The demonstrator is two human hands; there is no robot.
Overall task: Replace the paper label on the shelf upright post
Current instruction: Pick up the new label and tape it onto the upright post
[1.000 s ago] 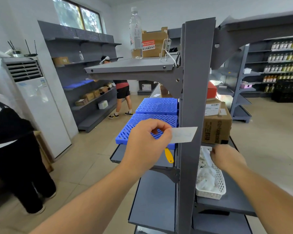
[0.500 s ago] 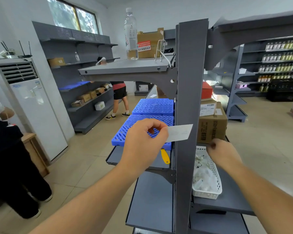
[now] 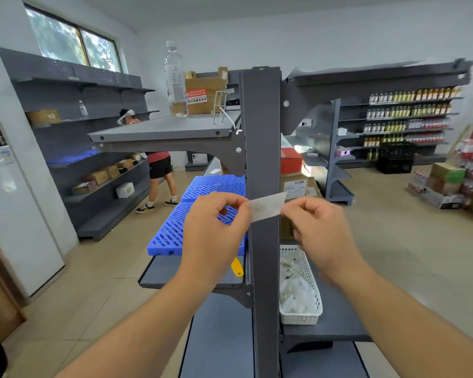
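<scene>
Paper label [image 3: 266,206] lies across the front of the grey upright post [image 3: 261,148] in the head view, at chest height. The left hand [image 3: 216,236] pinches its left end, the right hand [image 3: 318,233] its right end. It sits tilted; I think it must be levelled and centred first, then pressed flat.

The print on the paper label [image 3: 265,207] is too faint to read. The right hand [image 3: 318,236] is motion-blurred and hides part of the white basket [image 3: 302,313]. The upright post [image 3: 262,186] runs off the bottom edge.
</scene>
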